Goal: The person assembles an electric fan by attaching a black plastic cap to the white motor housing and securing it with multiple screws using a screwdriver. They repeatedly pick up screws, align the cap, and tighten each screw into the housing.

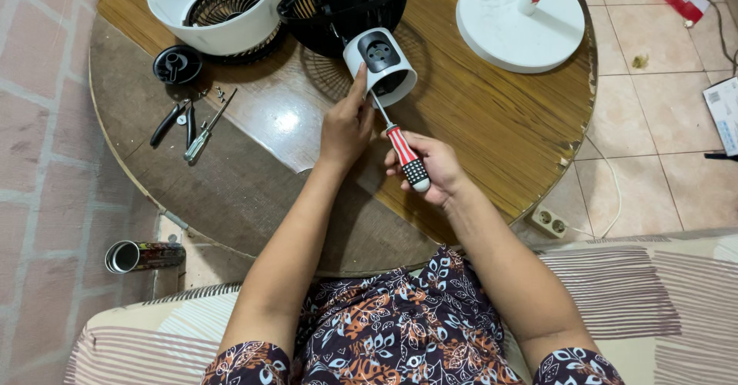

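Here we are over the round wooden table [492, 124], and everything is placed around it. Near its middle the left hand [346, 127] steadies a white cylindrical motor housing [380, 66], fingers curled against its left side and thumb up along the wall. The housing tilts its open end toward the person, with a dark fitting showing inside. It sits against a black fan grille [346, 4] at the table's far edge.

The right hand [434, 170] is wrapped snugly around the red, white and black striped handle of a screwdriver [403, 154], just right of the left wrist. The thin shaft runs up and left to the lower rim of the housing; the tip seems to sit inside the opening, though the view is too small to be sure.

On the far left of the table rests a white fan shell [219, 8] with a dark grille inside. Just below it lies a black round cap [177, 64], then a few loose screws [219, 91]. Nearer the left edge, pliers [173, 120] and a second screwdriver [207, 127] lie side by side. At the far right stands a white round fan base [519, 20].

On the floor, off the table's near left edge, a can [142, 256] lies on its side.
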